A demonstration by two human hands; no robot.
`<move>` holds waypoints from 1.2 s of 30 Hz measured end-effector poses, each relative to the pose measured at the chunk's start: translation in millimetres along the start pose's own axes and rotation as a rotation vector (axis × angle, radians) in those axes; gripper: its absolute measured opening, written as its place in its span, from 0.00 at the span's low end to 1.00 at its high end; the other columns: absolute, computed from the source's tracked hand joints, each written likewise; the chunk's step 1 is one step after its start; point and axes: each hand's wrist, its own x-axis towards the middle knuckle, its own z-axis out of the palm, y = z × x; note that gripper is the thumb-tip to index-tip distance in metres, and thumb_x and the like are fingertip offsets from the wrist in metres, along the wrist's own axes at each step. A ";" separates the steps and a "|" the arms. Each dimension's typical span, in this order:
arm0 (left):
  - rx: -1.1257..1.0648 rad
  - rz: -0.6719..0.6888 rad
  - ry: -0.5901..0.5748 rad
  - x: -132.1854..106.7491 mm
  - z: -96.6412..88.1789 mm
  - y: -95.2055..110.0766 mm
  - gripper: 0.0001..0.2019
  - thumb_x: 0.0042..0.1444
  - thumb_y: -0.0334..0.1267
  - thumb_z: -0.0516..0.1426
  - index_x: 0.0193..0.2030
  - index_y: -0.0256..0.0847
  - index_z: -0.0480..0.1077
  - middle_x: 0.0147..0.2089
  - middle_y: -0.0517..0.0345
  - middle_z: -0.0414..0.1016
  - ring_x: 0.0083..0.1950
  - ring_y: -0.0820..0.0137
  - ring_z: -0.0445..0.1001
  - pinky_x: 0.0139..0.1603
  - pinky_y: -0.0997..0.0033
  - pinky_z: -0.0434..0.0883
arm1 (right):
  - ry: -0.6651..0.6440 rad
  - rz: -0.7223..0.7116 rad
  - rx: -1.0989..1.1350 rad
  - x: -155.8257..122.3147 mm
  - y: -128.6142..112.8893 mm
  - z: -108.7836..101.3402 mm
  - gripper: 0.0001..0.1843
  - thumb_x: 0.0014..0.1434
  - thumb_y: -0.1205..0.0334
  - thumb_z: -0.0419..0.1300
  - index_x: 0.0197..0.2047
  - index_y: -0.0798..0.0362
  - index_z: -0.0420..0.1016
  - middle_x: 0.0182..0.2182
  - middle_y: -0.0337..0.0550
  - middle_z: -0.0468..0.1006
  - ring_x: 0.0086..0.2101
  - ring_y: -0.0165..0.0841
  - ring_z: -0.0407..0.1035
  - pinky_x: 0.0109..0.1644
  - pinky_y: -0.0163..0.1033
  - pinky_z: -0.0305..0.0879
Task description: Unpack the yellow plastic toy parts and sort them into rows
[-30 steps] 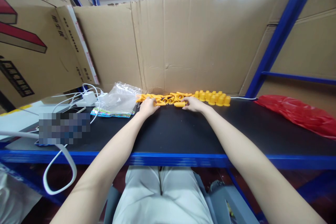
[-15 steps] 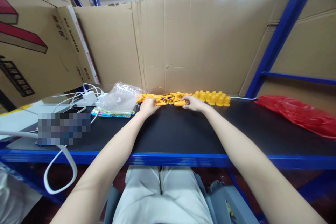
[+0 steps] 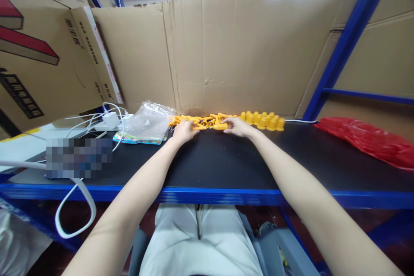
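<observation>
Both of my hands reach to the back of the black tabletop (image 3: pixel 220 164), at a pile of orange-yellow plastic pieces (image 3: pixel 204 120). My left hand (image 3: pixel 185 131) has its fingers closed at the pile's left front, on a yellow plastic piece (image 3: pixel 199 127) that sticks out past the fingertips. Farther right, my right hand (image 3: pixel 238 127) curls its thumb and fingers around the right end of a short yellow plastic piece (image 3: pixel 220 127) lying along the front of the pile. Some pieces show round openings; their exact kind is too small to tell. Fingers partly hide the pieces.
Several yellow cup-shaped pieces (image 3: pixel 263 120) stand in rows right of my right hand. A clear plastic bag (image 3: pixel 145 118) lies left of the pile, with white cables and chargers (image 3: pixel 110 120) beyond. A red plastic bag (image 3: pixel 365 140) lies far right. Cardboard (image 3: pixel 239 56) walls the back.
Both hands stay in nearly the same place at the pile. The pieces at the fingertips shift only slightly, and the view moves a little.
</observation>
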 end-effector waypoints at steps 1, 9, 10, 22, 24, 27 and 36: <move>-0.014 0.029 0.000 -0.3 0.0 0.8 0.16 0.52 0.47 0.59 0.44 0.41 0.74 0.47 0.49 0.75 0.50 0.61 0.72 0.52 0.66 0.68 | -0.008 -0.018 0.025 0.0 -2.0 1.2 0.19 0.49 0.70 0.65 0.47 0.56 0.73 0.34 0.42 0.75 0.34 0.31 0.70 0.46 0.43 0.66; -0.067 0.108 0.019 -1.8 -3.2 3.7 0.18 0.55 0.51 0.55 0.45 0.42 0.73 0.38 0.51 0.77 0.42 0.62 0.75 0.44 0.66 0.68 | -0.094 -0.078 0.239 -1.6 -11.8 2.5 0.20 0.53 0.70 0.62 0.50 0.55 0.69 0.43 0.46 0.76 0.42 0.32 0.72 0.51 0.43 0.66; -0.062 0.102 0.020 -1.4 -3.6 3.1 0.18 0.55 0.51 0.55 0.46 0.42 0.73 0.38 0.52 0.77 0.42 0.62 0.75 0.44 0.67 0.68 | -0.110 -0.071 0.260 -2.3 -12.3 1.8 0.20 0.54 0.70 0.61 0.51 0.56 0.68 0.42 0.47 0.77 0.42 0.32 0.72 0.51 0.43 0.66; -0.068 0.158 0.015 -1.8 -3.1 2.3 0.17 0.54 0.51 0.57 0.44 0.43 0.74 0.35 0.54 0.77 0.39 0.63 0.74 0.41 0.68 0.68 | -0.249 0.064 0.455 -9.4 -22.6 2.0 0.17 0.67 0.52 0.45 0.45 0.57 0.65 0.38 0.53 0.79 0.28 0.30 0.75 0.39 0.37 0.70; -0.077 0.144 0.017 -1.3 -2.1 1.8 0.17 0.53 0.51 0.57 0.44 0.42 0.74 0.35 0.54 0.77 0.39 0.64 0.74 0.41 0.68 0.68 | -0.240 0.082 0.477 -10.6 -23.5 0.2 0.18 0.67 0.51 0.46 0.48 0.56 0.64 0.38 0.53 0.79 0.29 0.30 0.75 0.38 0.36 0.71; -0.093 0.131 0.022 -0.2 -0.8 0.9 0.18 0.53 0.51 0.57 0.44 0.42 0.74 0.35 0.54 0.77 0.39 0.64 0.74 0.41 0.69 0.67 | -0.257 0.081 0.521 -13.3 -23.5 -4.6 0.19 0.64 0.55 0.54 0.54 0.55 0.59 0.41 0.52 0.79 0.31 0.30 0.76 0.40 0.37 0.72; -0.116 0.172 0.052 -2.0 -4.6 1.9 0.18 0.54 0.52 0.56 0.45 0.42 0.73 0.34 0.56 0.77 0.38 0.66 0.74 0.39 0.71 0.66 | -0.308 0.105 0.525 -12.7 -26.5 -4.8 0.28 0.64 0.42 0.44 0.47 0.59 0.67 0.30 0.54 0.80 0.22 0.33 0.73 0.33 0.41 0.73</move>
